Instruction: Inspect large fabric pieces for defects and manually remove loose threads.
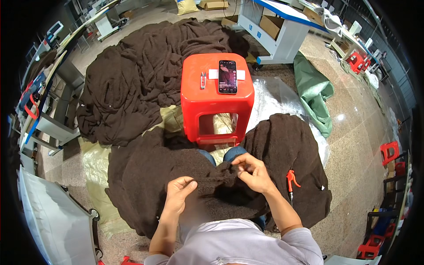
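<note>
A dark brown, fuzzy cloth lies across my lap. My left hand pinches its upper fold between thumb and fingers. To the right, my right hand is closed on the same cloth, fingertips pressed together at a gathered part. Between the two hands a strip of the cloth's edge runs nearly level, with a shadowed hollow below it. On the brown bundle right of my lap rests a red air blow gun with a thin hose.
Ahead stands a red plastic stool, bearing a lit phone and small thread snips. A large brown cloth heap spreads beyond at left. A green sheet and clear plastic lie right. White-sided tables surround.
</note>
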`<state>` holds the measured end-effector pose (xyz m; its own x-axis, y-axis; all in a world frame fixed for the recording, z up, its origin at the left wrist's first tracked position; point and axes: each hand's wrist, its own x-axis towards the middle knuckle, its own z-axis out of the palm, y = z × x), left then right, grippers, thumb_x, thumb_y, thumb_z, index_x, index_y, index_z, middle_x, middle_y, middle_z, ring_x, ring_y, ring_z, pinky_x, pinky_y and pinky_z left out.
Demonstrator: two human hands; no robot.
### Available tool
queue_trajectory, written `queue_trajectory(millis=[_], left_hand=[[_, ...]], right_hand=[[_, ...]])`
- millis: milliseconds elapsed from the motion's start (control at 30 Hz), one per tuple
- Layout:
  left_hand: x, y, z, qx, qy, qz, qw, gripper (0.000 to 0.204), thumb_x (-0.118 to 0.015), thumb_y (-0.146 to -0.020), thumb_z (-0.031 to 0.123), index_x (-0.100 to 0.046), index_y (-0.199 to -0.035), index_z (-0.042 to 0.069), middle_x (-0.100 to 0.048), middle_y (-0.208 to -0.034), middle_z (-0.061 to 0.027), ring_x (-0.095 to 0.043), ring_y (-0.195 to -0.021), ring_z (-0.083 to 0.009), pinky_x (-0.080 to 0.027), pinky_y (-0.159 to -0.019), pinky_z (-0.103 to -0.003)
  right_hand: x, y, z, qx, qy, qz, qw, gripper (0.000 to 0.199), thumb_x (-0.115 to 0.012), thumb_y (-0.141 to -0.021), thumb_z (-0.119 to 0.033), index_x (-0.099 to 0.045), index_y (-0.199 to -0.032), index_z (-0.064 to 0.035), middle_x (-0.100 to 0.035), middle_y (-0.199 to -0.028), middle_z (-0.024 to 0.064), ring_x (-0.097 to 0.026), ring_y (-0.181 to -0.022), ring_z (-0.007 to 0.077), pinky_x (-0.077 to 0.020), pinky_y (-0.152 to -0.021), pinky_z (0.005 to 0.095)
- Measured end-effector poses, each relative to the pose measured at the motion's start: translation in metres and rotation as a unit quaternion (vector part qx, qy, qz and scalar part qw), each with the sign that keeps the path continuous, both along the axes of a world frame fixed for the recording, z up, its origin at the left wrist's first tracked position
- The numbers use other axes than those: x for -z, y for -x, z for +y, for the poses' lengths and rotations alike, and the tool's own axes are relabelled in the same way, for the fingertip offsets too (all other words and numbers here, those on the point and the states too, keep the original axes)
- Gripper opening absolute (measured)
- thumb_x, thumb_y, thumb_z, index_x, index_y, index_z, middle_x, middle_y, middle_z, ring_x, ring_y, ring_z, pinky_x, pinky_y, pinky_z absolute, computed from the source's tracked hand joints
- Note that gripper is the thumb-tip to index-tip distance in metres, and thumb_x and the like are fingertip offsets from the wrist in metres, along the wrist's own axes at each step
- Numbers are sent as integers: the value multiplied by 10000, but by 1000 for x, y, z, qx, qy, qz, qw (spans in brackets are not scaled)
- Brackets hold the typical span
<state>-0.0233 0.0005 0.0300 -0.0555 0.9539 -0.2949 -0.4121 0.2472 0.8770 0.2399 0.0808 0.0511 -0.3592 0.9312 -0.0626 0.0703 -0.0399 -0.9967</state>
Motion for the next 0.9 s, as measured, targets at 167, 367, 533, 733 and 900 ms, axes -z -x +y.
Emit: queue_trajectory(millis=[167, 367, 533, 733, 900], left_hand=[[-29, -16, 9, 89, -20, 69, 993, 77, -723, -866, -9, -699, -939, -9, -682, -856, -5, -614, -753, -57, -486, -681, -191], [-29, -12, 12, 132, -58, 133, 981, 92, -726, -851, -32, -701, -936, -10, -679, -859, -21, -617, -790, -64, -491, -710, -198], [-18, -22, 10, 66, -14, -29, 997, 133, -706, -836, -68, -691, -960, -25, -683, -891, -40, -628, -824, -82, -502, -754, -213], [0, -33, 13, 1, -11, -130, 991, 205, -605, -829, -134, -688, -988, -37, -692, -916, -56, -624, -831, -90, -493, -769, -209], [-7, -57, 19, -140, -76, -9, 987, 205, -575, -836, -120, -688, -981, -27, -689, -900, -44, -631, -806, -93, -490, -765, -216]], right_hand=[[-36, 43, -9, -105, -242, -119, 957, 355, -725, -862, -302, -674, -1130, -74, -571, -896, 93, -602, -774, 264, -497, -688, 357], [-27, 45, -11, -180, -255, -98, 945, 181, -669, -914, -182, -592, -849, -32, -513, -805, 112, -572, -670, 329, -433, -581, 435], [-19, 52, -19, -101, -269, -119, 950, 148, -692, -886, -109, -605, -808, -17, -500, -757, 93, -544, -612, 266, -421, -528, 373], [-21, 62, -23, -80, -350, -142, 923, 188, -693, -868, -87, -542, -766, -43, -473, -755, 90, -532, -529, 283, -407, -460, 384], [-17, 59, -20, -67, -374, -188, 906, 180, -732, -846, -140, -576, -828, -53, -506, -803, 89, -576, -583, 284, -449, -491, 384]])
